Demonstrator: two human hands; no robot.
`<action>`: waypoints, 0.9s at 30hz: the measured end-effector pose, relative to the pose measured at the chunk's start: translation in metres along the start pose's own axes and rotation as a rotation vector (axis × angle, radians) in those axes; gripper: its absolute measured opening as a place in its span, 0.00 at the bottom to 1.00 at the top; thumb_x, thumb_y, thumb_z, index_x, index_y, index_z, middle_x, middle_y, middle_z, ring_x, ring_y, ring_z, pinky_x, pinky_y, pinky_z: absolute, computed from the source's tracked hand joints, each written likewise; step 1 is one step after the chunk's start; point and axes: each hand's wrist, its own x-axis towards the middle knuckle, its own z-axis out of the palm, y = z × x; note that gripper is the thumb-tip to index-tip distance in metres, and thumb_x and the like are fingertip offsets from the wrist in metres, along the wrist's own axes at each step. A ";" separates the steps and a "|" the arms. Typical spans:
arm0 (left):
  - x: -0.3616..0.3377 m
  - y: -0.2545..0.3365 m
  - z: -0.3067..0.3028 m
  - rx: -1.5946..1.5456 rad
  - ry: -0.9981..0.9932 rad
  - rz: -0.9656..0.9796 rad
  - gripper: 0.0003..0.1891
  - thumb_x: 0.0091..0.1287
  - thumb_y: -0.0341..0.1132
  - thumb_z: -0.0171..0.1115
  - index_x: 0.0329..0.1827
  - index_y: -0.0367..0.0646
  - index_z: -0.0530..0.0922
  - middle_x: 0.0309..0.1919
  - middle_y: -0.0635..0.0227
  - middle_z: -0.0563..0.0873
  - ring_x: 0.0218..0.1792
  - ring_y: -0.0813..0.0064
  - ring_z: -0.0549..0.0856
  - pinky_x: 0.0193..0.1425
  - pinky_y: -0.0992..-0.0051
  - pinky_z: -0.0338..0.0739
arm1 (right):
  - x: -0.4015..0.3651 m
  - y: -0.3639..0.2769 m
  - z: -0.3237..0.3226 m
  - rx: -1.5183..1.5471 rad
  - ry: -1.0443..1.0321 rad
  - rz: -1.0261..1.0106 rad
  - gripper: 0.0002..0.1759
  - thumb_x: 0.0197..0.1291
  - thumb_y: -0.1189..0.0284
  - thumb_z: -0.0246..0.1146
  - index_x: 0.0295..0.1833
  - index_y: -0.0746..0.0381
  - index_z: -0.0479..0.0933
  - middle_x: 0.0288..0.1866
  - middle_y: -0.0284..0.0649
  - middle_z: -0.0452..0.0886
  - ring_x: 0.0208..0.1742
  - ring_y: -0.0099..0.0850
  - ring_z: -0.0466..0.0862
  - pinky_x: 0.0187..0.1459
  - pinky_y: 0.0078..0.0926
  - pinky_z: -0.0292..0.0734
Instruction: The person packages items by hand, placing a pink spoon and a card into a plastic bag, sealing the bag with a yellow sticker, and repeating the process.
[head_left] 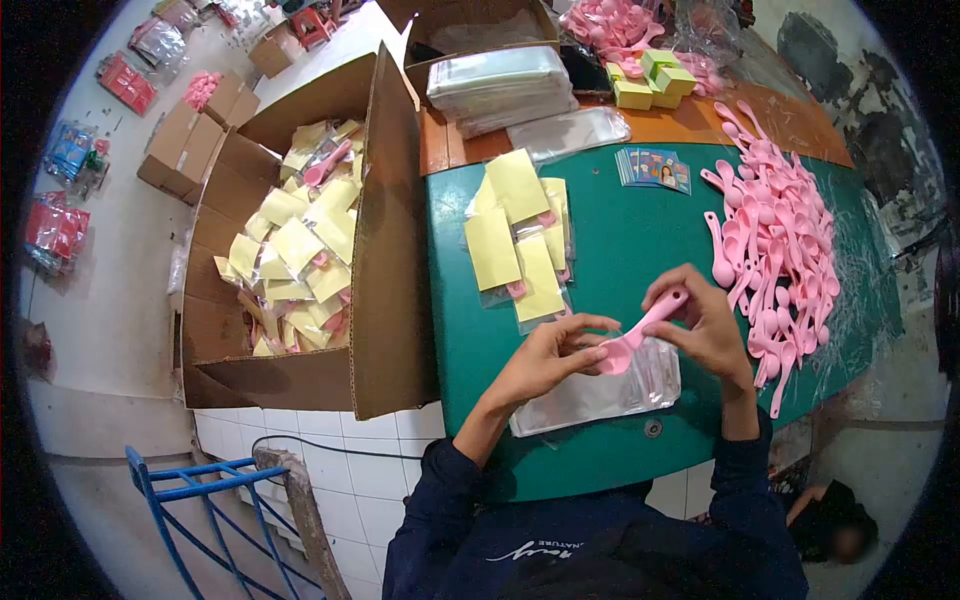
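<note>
A pink plastic measuring spoon (648,322) is tilted between my two hands, above a stack of clear plastic bags (600,395). My right hand (705,325) pinches its handle near the holed end. At the bowl end, my left hand (558,358) has its curled fingers against the rim; whether a thin bag is also between them I cannot make out. Beyond my left hand lie several packed bags with yellow cards (493,250). To the right of my right hand spreads a big pile of pink spoons (775,250).
An open cardboard box (395,260) full of packed bags stands left of the green table (610,240). Printed cards (650,168), bundled clear bags (500,85) and yellow card blocks (655,80) lie at the back. A blue metal frame (200,480) stands lower left; a person (830,520) is lower right.
</note>
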 end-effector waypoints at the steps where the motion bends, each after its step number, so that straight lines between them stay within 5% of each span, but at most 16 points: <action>1: 0.000 0.000 0.001 0.005 -0.001 0.017 0.19 0.66 0.31 0.59 0.60 0.39 0.70 0.45 0.63 0.83 0.43 0.78 0.82 0.47 0.77 0.79 | 0.000 -0.001 0.002 0.006 -0.017 -0.013 0.23 0.51 0.82 0.66 0.53 0.65 0.69 0.41 0.38 0.77 0.41 0.21 0.78 0.43 0.18 0.76; 4: -0.001 -0.002 0.004 0.031 0.001 0.035 0.18 0.68 0.33 0.57 0.60 0.38 0.71 0.44 0.63 0.83 0.44 0.78 0.82 0.48 0.78 0.77 | 0.003 -0.011 0.012 0.019 -0.031 -0.004 0.26 0.54 0.80 0.64 0.61 0.64 0.68 0.37 0.39 0.78 0.41 0.22 0.78 0.41 0.18 0.76; 7: -0.001 -0.006 0.001 0.073 0.011 0.001 0.17 0.72 0.38 0.52 0.56 0.35 0.73 0.42 0.63 0.84 0.44 0.78 0.82 0.48 0.78 0.76 | 0.005 -0.014 0.011 -0.153 0.059 -0.178 0.26 0.53 0.80 0.63 0.61 0.63 0.70 0.36 0.39 0.77 0.39 0.24 0.77 0.39 0.19 0.75; 10: -0.006 0.003 0.002 -0.053 -0.076 -0.006 0.19 0.74 0.41 0.46 0.55 0.33 0.74 0.42 0.63 0.84 0.45 0.77 0.82 0.51 0.78 0.75 | 0.004 -0.025 0.013 -0.204 0.126 -0.118 0.26 0.52 0.81 0.63 0.60 0.61 0.73 0.36 0.39 0.76 0.38 0.26 0.75 0.39 0.20 0.73; 13: -0.007 0.006 0.004 0.024 -0.085 0.092 0.20 0.75 0.42 0.43 0.54 0.32 0.74 0.42 0.62 0.84 0.47 0.75 0.82 0.54 0.77 0.74 | 0.011 -0.032 0.005 -0.320 -0.041 -0.204 0.27 0.52 0.81 0.63 0.61 0.60 0.73 0.36 0.39 0.77 0.37 0.25 0.75 0.40 0.21 0.74; 16: -0.007 0.008 0.007 0.003 -0.112 0.115 0.21 0.75 0.43 0.43 0.55 0.32 0.74 0.44 0.61 0.84 0.47 0.74 0.82 0.55 0.76 0.74 | 0.016 -0.032 0.012 -0.216 -0.082 -0.184 0.21 0.54 0.80 0.63 0.56 0.64 0.75 0.36 0.39 0.78 0.37 0.25 0.78 0.39 0.21 0.75; 20: -0.013 0.017 0.007 -0.030 -0.007 0.114 0.22 0.75 0.43 0.43 0.55 0.31 0.74 0.44 0.59 0.84 0.46 0.75 0.82 0.53 0.76 0.75 | 0.020 -0.023 0.020 -0.067 0.156 -0.164 0.06 0.58 0.76 0.62 0.39 0.68 0.75 0.36 0.38 0.79 0.36 0.28 0.82 0.39 0.22 0.77; 23: -0.012 0.016 0.001 0.023 0.029 0.139 0.22 0.75 0.43 0.43 0.54 0.30 0.75 0.44 0.58 0.84 0.46 0.74 0.82 0.52 0.76 0.75 | 0.019 -0.029 0.017 -0.134 0.064 -0.104 0.05 0.57 0.79 0.60 0.40 0.67 0.76 0.39 0.39 0.79 0.41 0.29 0.81 0.45 0.24 0.76; 27: -0.011 0.014 0.000 -0.035 0.109 0.179 0.22 0.75 0.42 0.42 0.55 0.30 0.74 0.44 0.55 0.83 0.46 0.72 0.82 0.51 0.76 0.76 | 0.037 -0.031 0.014 -0.348 -0.254 -0.354 0.12 0.53 0.83 0.57 0.42 0.62 0.79 0.44 0.41 0.79 0.51 0.32 0.77 0.55 0.28 0.70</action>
